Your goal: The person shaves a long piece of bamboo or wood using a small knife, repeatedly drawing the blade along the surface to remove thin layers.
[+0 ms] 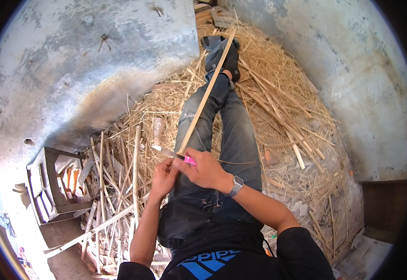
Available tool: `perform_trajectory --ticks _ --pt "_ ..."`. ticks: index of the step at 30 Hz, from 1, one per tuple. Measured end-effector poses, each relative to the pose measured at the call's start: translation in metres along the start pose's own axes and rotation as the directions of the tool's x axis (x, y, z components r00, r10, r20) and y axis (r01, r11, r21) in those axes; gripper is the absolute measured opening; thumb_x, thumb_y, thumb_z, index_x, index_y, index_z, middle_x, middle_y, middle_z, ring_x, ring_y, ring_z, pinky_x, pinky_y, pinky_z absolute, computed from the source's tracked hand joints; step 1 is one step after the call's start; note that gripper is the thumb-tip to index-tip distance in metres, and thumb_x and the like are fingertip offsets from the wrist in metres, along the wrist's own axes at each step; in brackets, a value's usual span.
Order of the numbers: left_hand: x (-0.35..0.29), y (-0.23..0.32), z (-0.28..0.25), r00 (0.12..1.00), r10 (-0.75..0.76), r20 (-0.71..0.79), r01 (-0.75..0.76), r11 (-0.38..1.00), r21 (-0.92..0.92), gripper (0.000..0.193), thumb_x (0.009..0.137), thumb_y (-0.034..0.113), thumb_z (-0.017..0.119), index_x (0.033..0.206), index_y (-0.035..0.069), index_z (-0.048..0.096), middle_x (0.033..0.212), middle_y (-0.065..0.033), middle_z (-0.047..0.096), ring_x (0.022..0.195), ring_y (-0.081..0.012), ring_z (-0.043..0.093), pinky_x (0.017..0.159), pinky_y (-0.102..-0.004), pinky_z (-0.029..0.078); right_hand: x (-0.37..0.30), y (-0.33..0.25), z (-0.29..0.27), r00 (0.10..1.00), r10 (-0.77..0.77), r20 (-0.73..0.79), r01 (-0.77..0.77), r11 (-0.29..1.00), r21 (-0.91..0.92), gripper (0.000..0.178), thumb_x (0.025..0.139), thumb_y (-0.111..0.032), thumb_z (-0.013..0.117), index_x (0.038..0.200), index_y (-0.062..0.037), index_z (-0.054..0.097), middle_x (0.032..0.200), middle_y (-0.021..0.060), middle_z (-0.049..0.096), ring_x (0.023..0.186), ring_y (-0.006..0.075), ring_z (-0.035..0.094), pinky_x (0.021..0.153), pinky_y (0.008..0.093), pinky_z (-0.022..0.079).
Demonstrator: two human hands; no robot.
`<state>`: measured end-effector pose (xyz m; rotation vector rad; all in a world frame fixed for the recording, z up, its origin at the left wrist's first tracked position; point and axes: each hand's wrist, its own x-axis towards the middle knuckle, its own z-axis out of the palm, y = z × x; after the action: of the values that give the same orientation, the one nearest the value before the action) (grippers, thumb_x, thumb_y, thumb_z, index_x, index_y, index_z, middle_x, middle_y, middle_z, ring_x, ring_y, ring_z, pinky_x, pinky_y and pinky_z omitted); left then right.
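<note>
Careful: your right hand (206, 169) grips the pink-handled knife (170, 153) against the long bamboo strip (206, 93) over your legs, left hand (164, 176) pinching its end; a slip could cut fingers.

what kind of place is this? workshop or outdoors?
Likely a rough craft work corner, indoors or semi-outdoors: weathered plaster walls, a floor heaped with straw and split cane strips, and a person seated, right hand holding a pink-handled knife against a long strip.
</note>
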<state>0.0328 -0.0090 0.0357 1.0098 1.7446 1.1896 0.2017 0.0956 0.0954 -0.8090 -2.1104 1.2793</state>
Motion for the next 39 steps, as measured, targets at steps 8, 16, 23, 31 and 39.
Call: perform_trajectory --ticks 8,16,23,31,39 --pt "-0.045 -0.016 -0.061 0.939 -0.323 0.117 0.307 0.941 0.14 0.032 0.107 0.03 0.067 0.099 0.0 0.074 0.064 0.005 0.053 0.058 -0.0041 0.045 0.051 -0.0269 0.033 0.001 0.081 -0.01 0.987 0.148 -0.055 -0.156 0.964 -0.216 0.046 0.108 -0.04 0.054 0.086 -0.0016 0.067 0.071 0.0256 0.064 0.07 0.0496 0.064 0.063 0.0561 0.049" --pt "-0.102 -0.045 -0.12 0.985 -0.169 0.033 0.153 0.947 0.282 0.033 0.104 0.024 0.07 0.087 -0.004 0.068 0.064 0.0034 0.047 0.062 -0.0066 0.038 0.053 -0.0307 0.031 0.07 0.132 -0.095 0.888 0.212 -0.408 -0.341 0.899 -0.276 0.053 0.11 -0.041 0.048 0.088 0.0022 0.07 0.079 0.0308 0.066 0.08 0.0528 0.065 0.068 0.0583 0.05" --pt "-0.089 -0.048 -0.112 0.984 -0.164 0.076 0.14 0.958 0.252 0.031 0.105 0.024 0.071 0.094 -0.005 0.072 0.064 0.0056 0.046 0.064 -0.0057 0.038 0.055 -0.0296 0.033 0.086 0.141 -0.102 0.902 0.166 -0.398 -0.312 0.888 -0.337 0.058 0.111 -0.042 0.045 0.083 0.0029 0.068 0.078 0.0314 0.065 0.077 0.0529 0.064 0.069 0.0578 0.048" --pt "-0.028 -0.004 -0.073 0.975 -0.179 0.135 0.139 0.955 0.262 0.036 0.105 0.026 0.069 0.087 -0.004 0.069 0.064 0.0051 0.046 0.063 -0.005 0.038 0.055 -0.0298 0.031 0.051 0.127 -0.054 0.954 0.202 -0.223 -0.246 0.95 -0.193 0.056 0.112 -0.039 0.047 0.083 0.0047 0.067 0.075 0.0319 0.063 0.076 0.0531 0.064 0.067 0.056 0.048" --pt "0.029 0.014 -0.019 0.987 -0.09 0.133 0.053 0.965 0.257 0.035 0.103 0.03 0.07 0.104 -0.004 0.076 0.061 -0.0024 0.054 0.061 -0.0082 0.046 0.055 -0.0329 0.039 0.012 0.09 0.002 0.98 0.198 -0.004 -0.197 0.974 -0.113 0.052 0.111 -0.038 0.049 0.085 0.0033 0.068 0.074 0.0292 0.064 0.072 0.0491 0.064 0.067 0.0534 0.049"
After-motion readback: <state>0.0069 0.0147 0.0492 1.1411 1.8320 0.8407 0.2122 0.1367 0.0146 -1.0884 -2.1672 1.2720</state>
